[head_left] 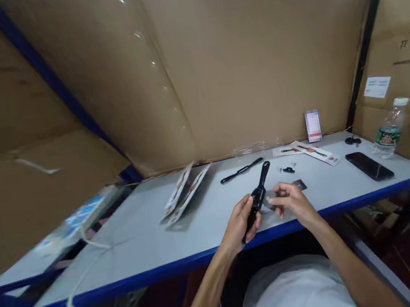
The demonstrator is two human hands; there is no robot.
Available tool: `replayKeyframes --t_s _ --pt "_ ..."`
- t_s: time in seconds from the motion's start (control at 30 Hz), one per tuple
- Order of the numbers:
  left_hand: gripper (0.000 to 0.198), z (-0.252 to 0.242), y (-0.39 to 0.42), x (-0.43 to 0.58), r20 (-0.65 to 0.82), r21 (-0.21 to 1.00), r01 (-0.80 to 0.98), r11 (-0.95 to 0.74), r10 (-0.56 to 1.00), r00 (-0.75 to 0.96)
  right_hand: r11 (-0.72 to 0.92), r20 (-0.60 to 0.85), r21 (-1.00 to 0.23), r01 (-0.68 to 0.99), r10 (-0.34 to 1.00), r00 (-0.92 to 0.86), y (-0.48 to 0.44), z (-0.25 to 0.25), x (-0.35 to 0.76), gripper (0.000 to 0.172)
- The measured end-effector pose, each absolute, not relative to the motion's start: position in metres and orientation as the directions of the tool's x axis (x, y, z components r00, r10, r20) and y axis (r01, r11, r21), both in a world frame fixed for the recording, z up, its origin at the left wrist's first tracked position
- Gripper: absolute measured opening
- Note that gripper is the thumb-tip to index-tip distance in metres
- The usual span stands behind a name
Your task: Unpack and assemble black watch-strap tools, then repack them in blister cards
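My left hand (242,218) is closed around the body of a black spokeshave (261,178), whose one handle points up and away and whose other end hangs over the table's front edge. Between the fingers of my right hand (290,199) is a small grey flat plate (269,199), held close beside the spokeshave's middle. A second black spokeshave (242,170) lies on the table beyond my hands. Near it are a small black clamp piece (289,170) and little silver screws (280,170). A dark flat plate (299,185) rests behind my right hand.
Blister-card packs (186,196) lean at the left of the grey table (136,239); printed cards (318,152) lie at the back right. Further right are a black phone (369,165), keys (352,140) and a plastic bottle (387,134). Cardboard walls (252,60) enclose the back and sides.
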State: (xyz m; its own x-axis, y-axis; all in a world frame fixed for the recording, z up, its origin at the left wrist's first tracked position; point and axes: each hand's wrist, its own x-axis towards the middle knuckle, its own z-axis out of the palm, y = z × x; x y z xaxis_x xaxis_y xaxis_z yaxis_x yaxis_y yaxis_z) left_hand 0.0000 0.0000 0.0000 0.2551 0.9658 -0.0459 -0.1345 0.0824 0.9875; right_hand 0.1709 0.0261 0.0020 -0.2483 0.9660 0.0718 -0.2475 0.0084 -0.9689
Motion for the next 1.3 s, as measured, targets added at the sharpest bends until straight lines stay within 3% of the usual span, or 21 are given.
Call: replayKeyframes --t_s 0.4,0.83,0.93,1.07,1.2,1.3 --pt "0.04 0.0 -0.001 0.002 0.032 0.997 -0.078 -0.008 0.951 0.309 0.014 0.108 -0.959 -0.283 0.941 -0.32 0.026 -0.002 0.165 0.031" --pt "0.04 0.0 0.0 0.002 0.031 0.999 -0.042 -0.018 0.942 0.335 0.107 0.146 -0.984 -0.139 0.94 -0.308 0.025 -0.002 0.162 0.025" --pt "0.039 0.0 -0.001 0.001 0.01 0.997 -0.079 0.018 0.942 0.337 0.169 0.178 -0.984 -0.059 0.951 -0.253 0.027 0.007 0.175 0.027" --pt "0.04 0.0 0.001 -0.001 -0.049 0.978 -0.186 0.097 0.967 0.248 0.298 0.299 -0.949 0.101 0.954 0.002 0.034 0.018 0.212 0.028" --pt "0.042 -0.001 0.003 -0.001 -0.053 0.967 -0.238 0.095 0.983 0.178 0.292 0.36 -0.868 0.402 0.927 0.105 0.044 0.016 0.241 0.019" --pt "0.042 -0.001 0.003 -0.001 -0.046 0.971 -0.224 0.088 0.981 0.188 0.214 0.358 -0.737 0.641 0.928 0.102 0.048 0.012 0.246 0.015"
